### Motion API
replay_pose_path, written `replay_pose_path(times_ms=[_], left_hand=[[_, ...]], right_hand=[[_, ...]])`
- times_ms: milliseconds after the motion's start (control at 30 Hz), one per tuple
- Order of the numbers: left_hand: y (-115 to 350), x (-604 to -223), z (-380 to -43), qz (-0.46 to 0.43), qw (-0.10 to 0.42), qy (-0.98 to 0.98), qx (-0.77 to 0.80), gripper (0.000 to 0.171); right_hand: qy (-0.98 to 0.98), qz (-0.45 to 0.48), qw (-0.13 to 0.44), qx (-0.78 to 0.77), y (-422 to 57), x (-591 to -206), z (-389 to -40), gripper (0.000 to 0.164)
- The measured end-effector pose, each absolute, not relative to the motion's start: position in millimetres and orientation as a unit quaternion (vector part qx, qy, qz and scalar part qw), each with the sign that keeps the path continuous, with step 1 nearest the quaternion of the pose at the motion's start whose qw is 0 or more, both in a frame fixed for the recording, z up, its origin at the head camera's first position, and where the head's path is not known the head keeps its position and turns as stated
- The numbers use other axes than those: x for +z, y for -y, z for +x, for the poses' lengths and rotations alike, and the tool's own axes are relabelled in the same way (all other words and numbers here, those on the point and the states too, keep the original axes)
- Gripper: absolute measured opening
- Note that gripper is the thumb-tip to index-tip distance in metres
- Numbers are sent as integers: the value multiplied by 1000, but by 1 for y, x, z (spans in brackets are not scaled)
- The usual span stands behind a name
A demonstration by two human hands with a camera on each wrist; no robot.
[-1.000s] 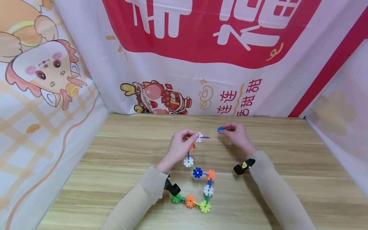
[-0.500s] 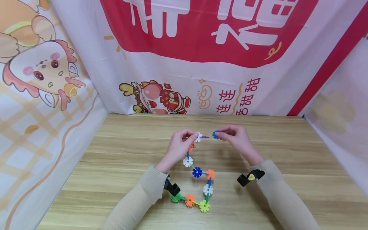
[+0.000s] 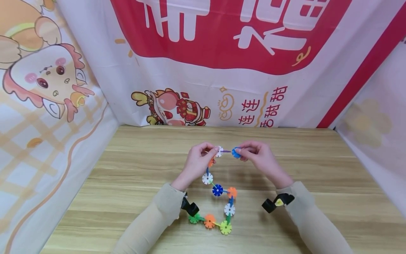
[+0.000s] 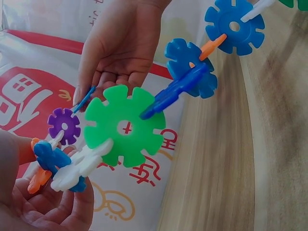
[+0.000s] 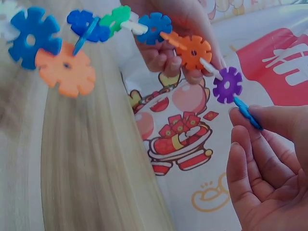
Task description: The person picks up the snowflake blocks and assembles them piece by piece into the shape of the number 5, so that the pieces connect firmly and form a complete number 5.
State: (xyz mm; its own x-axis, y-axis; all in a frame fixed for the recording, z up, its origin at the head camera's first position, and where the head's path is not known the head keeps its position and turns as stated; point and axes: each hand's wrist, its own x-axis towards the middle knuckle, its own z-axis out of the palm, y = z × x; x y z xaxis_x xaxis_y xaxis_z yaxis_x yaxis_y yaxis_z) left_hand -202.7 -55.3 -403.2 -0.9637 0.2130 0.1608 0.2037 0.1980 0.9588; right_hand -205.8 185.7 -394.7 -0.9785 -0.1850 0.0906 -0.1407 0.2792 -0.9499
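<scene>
My left hand (image 3: pixel 198 162) pinches the upper end of a chain of colourful notched plastic discs, near a white disc (image 3: pixel 219 151). Past it, a purple disc (image 5: pixel 227 85) sticks out at the chain's end. Between thumb and fingers, my right hand (image 3: pixel 260 157) holds a single blue notched disc (image 3: pixel 235 152). In the right wrist view the edge of this blue disc meets the purple disc's rim; whether their slots are engaged I cannot tell. The chain hangs below the left hand through a dark blue disc (image 3: pixel 217 190), bending round to a green disc (image 3: pixel 194 218).
The wooden table (image 3: pixel 142 169) spreads under both hands. A printed cloth (image 3: pixel 196 77) stands behind its far edge, with more cloth along the left and right. Each wrist wears a black camera, the right one (image 3: pixel 277 203) and the left one (image 3: pixel 189 207).
My right hand has brought the blue disc left and slightly down until it meets the purple disc. My left hand and the chain have stayed nearly still.
</scene>
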Motion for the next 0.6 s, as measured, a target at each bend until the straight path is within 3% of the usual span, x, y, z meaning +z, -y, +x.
replay_pose_path(times_ms=[600], left_hand=[[54, -406, -202, 150, -4, -772, 618, 20]], right_hand=[[-794, -95, 26, -600, -172, -395, -204, 23]])
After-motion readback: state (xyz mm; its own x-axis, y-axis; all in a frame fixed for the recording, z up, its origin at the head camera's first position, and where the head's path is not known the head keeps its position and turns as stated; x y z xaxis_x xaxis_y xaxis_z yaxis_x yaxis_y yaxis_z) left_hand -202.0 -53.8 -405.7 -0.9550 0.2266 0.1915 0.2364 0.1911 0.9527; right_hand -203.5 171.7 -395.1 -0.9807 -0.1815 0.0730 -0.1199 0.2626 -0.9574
